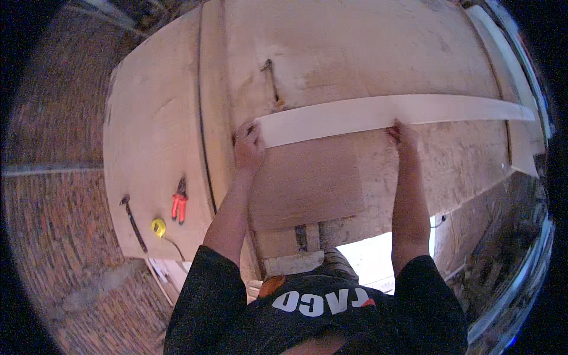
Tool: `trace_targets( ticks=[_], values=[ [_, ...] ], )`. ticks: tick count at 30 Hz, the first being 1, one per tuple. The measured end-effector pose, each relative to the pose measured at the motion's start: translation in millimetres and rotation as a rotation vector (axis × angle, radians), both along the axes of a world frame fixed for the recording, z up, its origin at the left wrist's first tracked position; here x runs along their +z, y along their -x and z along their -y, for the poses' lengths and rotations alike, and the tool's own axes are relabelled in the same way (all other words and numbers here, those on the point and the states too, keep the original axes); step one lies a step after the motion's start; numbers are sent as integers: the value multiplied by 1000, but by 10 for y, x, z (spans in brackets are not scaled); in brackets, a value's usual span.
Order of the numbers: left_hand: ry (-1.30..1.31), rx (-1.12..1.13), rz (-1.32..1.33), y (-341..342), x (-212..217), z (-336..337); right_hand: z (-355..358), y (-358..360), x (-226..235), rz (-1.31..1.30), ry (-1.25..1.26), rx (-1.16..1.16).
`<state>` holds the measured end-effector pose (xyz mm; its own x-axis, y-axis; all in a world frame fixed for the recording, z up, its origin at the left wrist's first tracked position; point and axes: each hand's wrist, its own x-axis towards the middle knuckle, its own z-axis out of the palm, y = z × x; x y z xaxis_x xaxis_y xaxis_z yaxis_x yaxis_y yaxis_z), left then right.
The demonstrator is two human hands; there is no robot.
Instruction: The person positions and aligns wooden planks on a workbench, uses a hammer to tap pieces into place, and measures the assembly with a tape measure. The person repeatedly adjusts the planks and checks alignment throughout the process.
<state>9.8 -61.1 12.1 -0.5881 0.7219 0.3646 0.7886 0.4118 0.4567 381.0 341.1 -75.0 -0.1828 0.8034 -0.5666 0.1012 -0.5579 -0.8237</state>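
A long, flat white strip [337,118] lies across the wooden worktop, stretching from the middle to the far right. At its left end, my left hand [249,145] is closed, fingers curled at the strip's end. Farther right, my right hand [403,136] pinches the strip's near edge between closed fingers. Just beyond the strip, near its left part, lies a hammer [272,80] with its head pointing away from me. The undersides of both hands' grips are hidden.
The pale wooden worktop [148,142] has a dark seam [204,130] left of my left hand. On its left part lie red-handled pliers [179,204], a yellow tape measure [158,227] and a second hammer [134,222]. A brick surface [53,219] is beyond the left edge.
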Motion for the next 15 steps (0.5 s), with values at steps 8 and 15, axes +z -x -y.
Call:
trace_targets(
  ticks=[8,15],
  values=[
    [-72,-73,34,-74,-52,-207,-58,-44,438,40,-127,-66],
    [38,-44,90,-71,-17,-195,66,35,657,0,-19,-102]
  ],
)
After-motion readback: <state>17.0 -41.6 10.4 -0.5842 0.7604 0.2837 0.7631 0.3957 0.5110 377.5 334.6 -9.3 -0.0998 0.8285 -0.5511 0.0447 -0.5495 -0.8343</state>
